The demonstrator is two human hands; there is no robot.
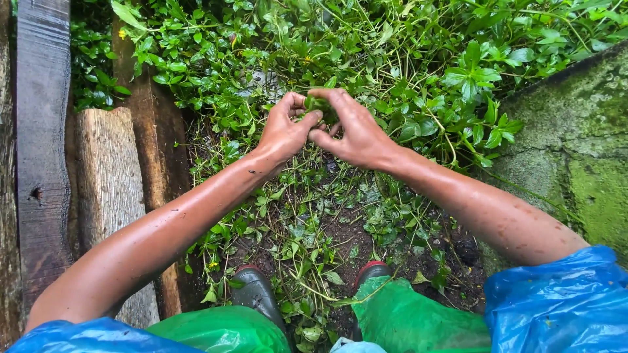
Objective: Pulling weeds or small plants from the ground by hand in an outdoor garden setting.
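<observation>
Head view looks straight down at your two hands, which meet at about twelve o'clock from the frame's centre. Your left hand and your right hand are pressed together, fingers curled in, both clamped on a small bunch of green leaves that shows between the thumbs and fingertips. The bunch sits just above the dark wet soil, at the edge of a thick mat of leafy creeping plants that fills the frame from eleven round to two o'clock. Loose cut stems and leaves lie scattered over the soil under your forearms. Both forearms are bare, wet and speckled with dirt, and blue plastic sleeves cover your upper arms. At six o'clock your dark rubber boots poke out from green plastic trousers. Weathered wooden planks run along the nine o'clock side, and a moss-covered concrete slab stands at three o'clock, well apart from the hands.
</observation>
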